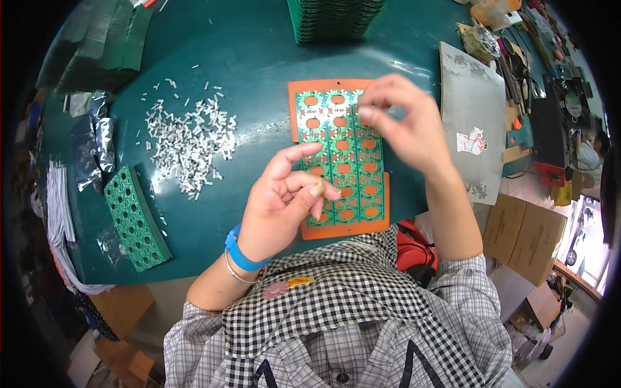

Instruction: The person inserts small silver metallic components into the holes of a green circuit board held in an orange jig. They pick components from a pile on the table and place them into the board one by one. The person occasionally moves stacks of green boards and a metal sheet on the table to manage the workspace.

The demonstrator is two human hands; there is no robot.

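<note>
A green circuit board panel [331,149] with rows of round cutout units lies on an orange holder plate [346,231] before me. My left hand [283,197] hovers over its lower left part. Thumb and curled fingers press together there, the index finger reaching out over the board; whatever they hold is hidden. Above the board's upper right corner is my right hand [407,123], its thumb and fingertips drawn close in a pinch. Any small piece between those tips is too small to make out. A loose heap of small silvery-white pieces [191,145] spreads to the left.
Green panels [136,220] lie at the left beside white wires [59,207] and silvery bags [94,145]. Tall board stacks [336,19] stand at the back and far left [100,48]. A grey sheet [475,110], tools [517,84] and a cardboard box [524,236] are right.
</note>
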